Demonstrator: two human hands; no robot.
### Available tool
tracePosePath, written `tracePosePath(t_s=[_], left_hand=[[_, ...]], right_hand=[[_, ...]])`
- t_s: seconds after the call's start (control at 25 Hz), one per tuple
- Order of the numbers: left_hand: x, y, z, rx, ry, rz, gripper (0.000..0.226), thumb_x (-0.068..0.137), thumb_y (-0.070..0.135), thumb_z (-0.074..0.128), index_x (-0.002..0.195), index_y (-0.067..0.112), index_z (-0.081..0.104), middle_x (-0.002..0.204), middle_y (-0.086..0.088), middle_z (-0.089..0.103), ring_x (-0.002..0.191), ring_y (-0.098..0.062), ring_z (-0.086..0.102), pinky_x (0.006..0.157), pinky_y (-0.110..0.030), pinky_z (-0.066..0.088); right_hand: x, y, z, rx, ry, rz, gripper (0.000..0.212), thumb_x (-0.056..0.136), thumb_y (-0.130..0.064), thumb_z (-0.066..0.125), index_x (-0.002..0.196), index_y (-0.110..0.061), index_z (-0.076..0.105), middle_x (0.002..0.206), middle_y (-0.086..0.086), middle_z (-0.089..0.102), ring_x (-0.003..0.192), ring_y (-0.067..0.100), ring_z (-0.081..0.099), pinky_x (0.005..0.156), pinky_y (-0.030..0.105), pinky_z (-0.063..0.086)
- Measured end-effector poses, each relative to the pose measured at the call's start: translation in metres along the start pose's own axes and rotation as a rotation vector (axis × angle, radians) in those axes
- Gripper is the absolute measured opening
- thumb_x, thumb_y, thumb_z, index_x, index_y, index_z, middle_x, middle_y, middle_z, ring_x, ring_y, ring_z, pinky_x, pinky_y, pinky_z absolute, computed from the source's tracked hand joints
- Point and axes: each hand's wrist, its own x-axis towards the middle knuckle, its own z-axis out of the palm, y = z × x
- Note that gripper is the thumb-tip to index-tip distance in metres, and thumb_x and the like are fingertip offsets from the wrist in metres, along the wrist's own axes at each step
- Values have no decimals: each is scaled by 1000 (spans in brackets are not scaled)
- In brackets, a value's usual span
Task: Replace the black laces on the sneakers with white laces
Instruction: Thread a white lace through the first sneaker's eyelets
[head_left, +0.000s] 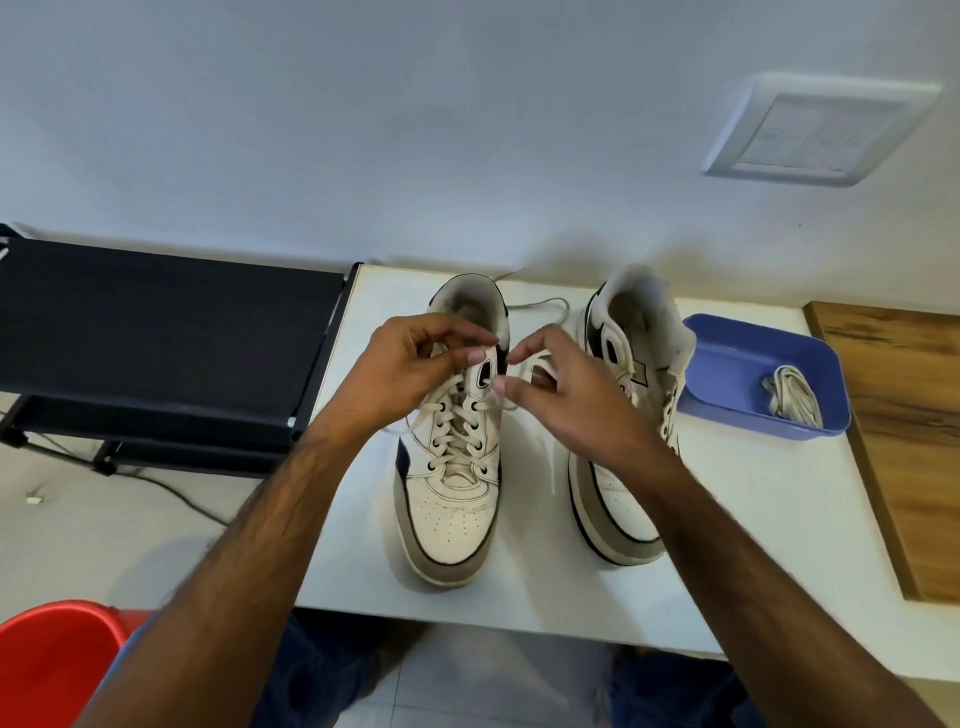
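Both hands pinch white flat lace ends above white leather sneaker: left hand, right hand. Step: tying; next, pull the knot snug.

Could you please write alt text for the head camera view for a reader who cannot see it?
Both hands, left hand and right hand, pinch the white lace atop the left sneaker on a white table. A second sneaker and blue tray stand right.

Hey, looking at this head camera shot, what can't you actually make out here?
Head view only:
- Right sneaker lacing: hidden behind the right hand.
- Lace knot state: covered by both hands' fingers; left hand.
- Red object: cut off by the frame edge.
- Wall switch plate: blurred.
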Motion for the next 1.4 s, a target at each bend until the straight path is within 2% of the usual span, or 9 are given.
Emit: tracePosePath(t_s=[0.12, 0.2, 0.36, 0.44, 0.68, 0.92, 1.08, 1.16, 1.4], left_hand=[[1, 2, 0, -24, -5, 5, 20, 89, 19, 76, 106, 29, 76, 101, 6, 77, 99, -11, 70, 90, -27, 53], [2, 2, 1, -16, -1, 6, 18, 89, 19, 76, 104, 28, 77, 99, 9, 77, 95, -5, 70, 84, -20, 51], [1, 2, 1, 19, 13, -23, 16, 88, 21, 77, 104, 26, 78, 88, 15, 75, 73, 6, 61, 71, -9, 41], [1, 2, 1, 14, 16, -23, 16, 89, 21, 76, 104, 25, 78, 87, 16, 75, 75, 5, 61, 72, -9, 41], [1, 4, 2, -3, 15, -5, 16, 87, 22, 77, 102, 28, 77, 95, 13, 76, 91, -3, 68, 82, -17, 48], [0, 6, 3, -18, 10, -17, 16, 87, 23, 76, 101, 29, 77, 97, 12, 76, 88, 1, 68, 78, -13, 47], [0, 6, 2, -17, 8, -8, 17, 87, 24, 76, 103, 27, 77, 99, 10, 77, 93, -2, 68, 82, -15, 48], [0, 7, 2, -6, 7, -8, 17, 87, 22, 76, 104, 23, 78, 94, 11, 76, 82, 3, 65, 76, -11, 45], [0, 6, 0, 42, 19, -38, 15, 87, 26, 77, 102, 30, 78, 89, 12, 73, 79, 2, 61, 75, -11, 43]], right_hand=[[0, 6, 12, -214, 2, -122, 17, 93, -43, 67, 88, -28, 62, 80, -6, 66, 77, 13, 64, 81, 44, 55], [5, 7, 12, -159, 4, -202, 14, 94, -30, 67, 82, -23, 63, 83, -4, 63, 80, 15, 60, 79, 40, 52], [9, 7, -25, 966, 1, -235, 15, 72, -18, 71, 65, -15, 58, 81, 4, 54, 69, 15, 43, 64, 24, 36], [7, 7, -36, 1196, 5, -168, 27, 71, -16, 72, 58, -18, 49, 65, 1, 48, 59, 12, 40, 57, 24, 31], [1, -4, -3, -224, 61, 17, 41, 88, -50, 71, 94, -17, 48, 67, -12, 49, 57, 3, 46, 56, 26, 38], [-2, -10, -2, -269, 65, 131, 58, 82, -62, 72, 114, -23, 44, 76, -11, 53, 71, 1, 52, 63, 32, 40], [-2, -5, 5, -420, 5, -76, 23, 92, -51, 65, 94, -28, 62, 63, -5, 59, 58, 7, 52, 58, 32, 38], [1, 0, 5, -241, -2, -162, 17, 97, -35, 65, 86, -23, 64, 68, -5, 64, 57, 11, 52, 58, 32, 40], [10, 9, -17, 996, 71, -126, 19, 80, -18, 62, 62, -21, 57, 73, -2, 47, 68, 11, 39, 61, 27, 31]])
